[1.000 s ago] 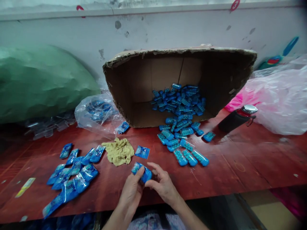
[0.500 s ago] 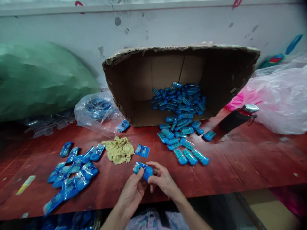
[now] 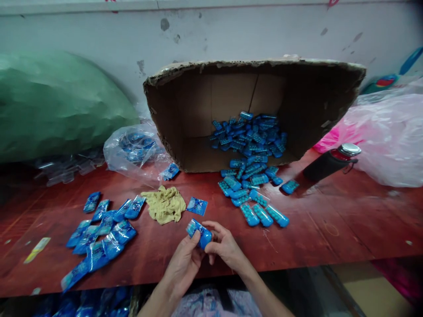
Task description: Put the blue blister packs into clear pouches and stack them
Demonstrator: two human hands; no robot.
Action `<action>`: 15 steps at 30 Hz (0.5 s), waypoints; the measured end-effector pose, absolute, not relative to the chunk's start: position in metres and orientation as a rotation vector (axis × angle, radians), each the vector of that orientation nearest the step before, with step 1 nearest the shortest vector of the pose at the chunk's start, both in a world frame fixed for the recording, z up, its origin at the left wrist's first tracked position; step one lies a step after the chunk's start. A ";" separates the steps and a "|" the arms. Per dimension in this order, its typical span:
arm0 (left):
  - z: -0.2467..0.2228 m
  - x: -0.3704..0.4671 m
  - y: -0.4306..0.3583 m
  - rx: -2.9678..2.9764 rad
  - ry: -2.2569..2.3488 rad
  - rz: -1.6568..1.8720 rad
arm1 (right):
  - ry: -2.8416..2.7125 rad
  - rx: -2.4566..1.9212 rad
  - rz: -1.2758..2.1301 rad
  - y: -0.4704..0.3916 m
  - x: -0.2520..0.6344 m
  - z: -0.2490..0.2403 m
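Observation:
Between my two hands is a small blue container in a printed clear-and-blue sleeve (image 3: pixel 202 234), held just above the table's front part. My left hand (image 3: pixel 187 259) grips its left side with the thumb on top. On its right end, the thumb and fingers of my right hand (image 3: pixel 224 246) are closed. A flat blue printed sleeve (image 3: pixel 197 205) lies just beyond, beside a crumpled yellow cloth (image 3: pixel 165 204). Off to the left, several sleeved blue containers (image 3: pixel 105 246) lie in a loose group. Several bare blue containers with beads inside (image 3: pixel 261 213) lie at the right.
A cardboard box (image 3: pixel 194 154) on its side spills blue containers onto the red table (image 3: pixel 317 233). A black bottle (image 3: pixel 327 163) leans near pink and clear plastic bags (image 3: pixel 390 136). At the left are a clear bag of blue sleeves (image 3: pixel 135 149) and a large green sack (image 3: pixel 62 105).
Both hands keep their hold on the sleeved container, with hardly any movement. The whole view has shifted slightly.

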State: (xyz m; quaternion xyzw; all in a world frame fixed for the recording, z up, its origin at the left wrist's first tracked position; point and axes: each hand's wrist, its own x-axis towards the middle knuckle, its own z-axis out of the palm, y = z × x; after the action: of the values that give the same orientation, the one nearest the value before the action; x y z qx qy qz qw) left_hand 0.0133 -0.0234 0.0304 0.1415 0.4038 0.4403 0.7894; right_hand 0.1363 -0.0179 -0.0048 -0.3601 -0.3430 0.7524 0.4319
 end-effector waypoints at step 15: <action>0.064 -0.077 0.009 0.199 1.191 1.393 | -1.229 -1.203 1.556 -0.015 0.135 -0.006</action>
State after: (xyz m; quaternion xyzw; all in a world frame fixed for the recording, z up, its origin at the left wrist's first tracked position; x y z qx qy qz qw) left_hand -0.0771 0.0086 0.0641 0.0859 0.5148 0.6019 0.6044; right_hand 0.1347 -0.0149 -0.0063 -0.4753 -0.4858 0.6150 0.3998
